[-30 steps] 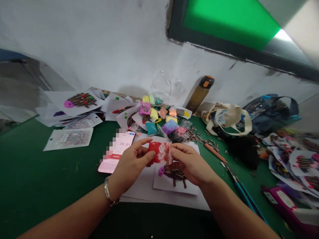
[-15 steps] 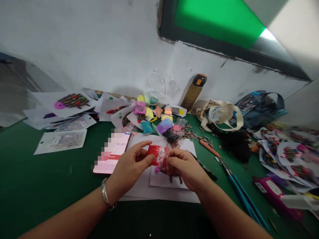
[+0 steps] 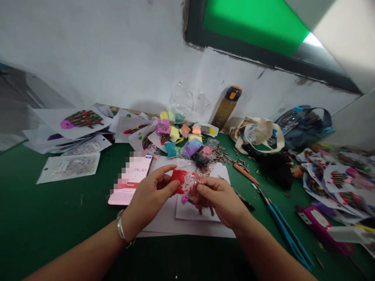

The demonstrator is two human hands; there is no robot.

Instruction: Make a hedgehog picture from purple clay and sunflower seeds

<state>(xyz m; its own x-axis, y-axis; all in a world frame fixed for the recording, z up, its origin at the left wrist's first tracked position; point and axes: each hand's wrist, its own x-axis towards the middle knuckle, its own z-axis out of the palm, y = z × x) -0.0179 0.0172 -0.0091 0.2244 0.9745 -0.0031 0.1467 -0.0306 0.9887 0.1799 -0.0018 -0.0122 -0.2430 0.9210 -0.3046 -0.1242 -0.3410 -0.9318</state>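
A bag of red clay point(image 3: 184, 182) in crinkled clear plastic, held in the air just above a white sheet with a hedgehog picture point(image 3: 191, 214) on our green bench point(image 3: 55, 210), pinched by our left hand point(image 3: 148, 200) at the red end and our right hand point(image 3: 219, 206) at the clear end, our grip much the same as a moment earlier

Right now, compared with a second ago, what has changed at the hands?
The right hand has dropped slightly, drawing the clear bag away from the red clay, which the left hand keeps pinched. The head view drifted slightly; the phone stayed put.
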